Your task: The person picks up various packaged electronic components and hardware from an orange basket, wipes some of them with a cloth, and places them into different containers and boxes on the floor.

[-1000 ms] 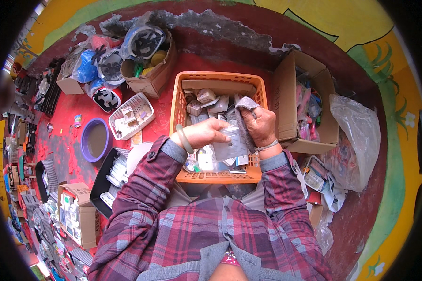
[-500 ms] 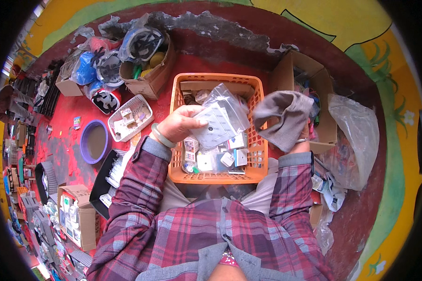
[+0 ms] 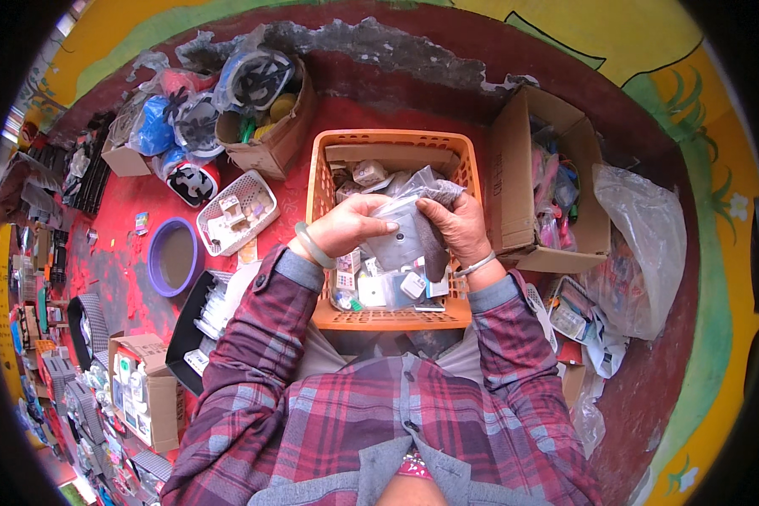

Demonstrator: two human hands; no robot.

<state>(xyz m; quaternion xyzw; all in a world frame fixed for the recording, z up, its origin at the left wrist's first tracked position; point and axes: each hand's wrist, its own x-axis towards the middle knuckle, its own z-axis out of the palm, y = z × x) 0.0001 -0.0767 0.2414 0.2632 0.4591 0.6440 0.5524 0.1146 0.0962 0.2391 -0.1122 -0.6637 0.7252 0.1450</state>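
Observation:
A clear plastic bag with a flat, pale square piece inside (image 3: 394, 246) is held up over the orange basket (image 3: 379, 319). My left hand (image 3: 350, 226) pinches its left side between thumb and fingers. On the other side, my right hand (image 3: 462, 229) is closed on a grey-brown cloth (image 3: 434, 253), its thumb and fingertips at the bag's upper right edge. The cloth hangs below that hand, against the bag. Small packages and a white square piece (image 3: 413, 285) lie in the basket beneath, partly hidden by the bag and my hands.
On the left stand a white basket (image 3: 263, 221), a purple basin (image 3: 196, 263) and a black tray (image 3: 182, 331). A cardboard box with bagged helmets (image 3: 257, 158) is at the back left. An open carton (image 3: 509, 185) and a plastic sheet (image 3: 645, 244) are on the right.
My right hand has moved left with the cloth, from beside the basket to the bag's upper right edge. The bag sits slightly further right, its top now bunched between both hands.

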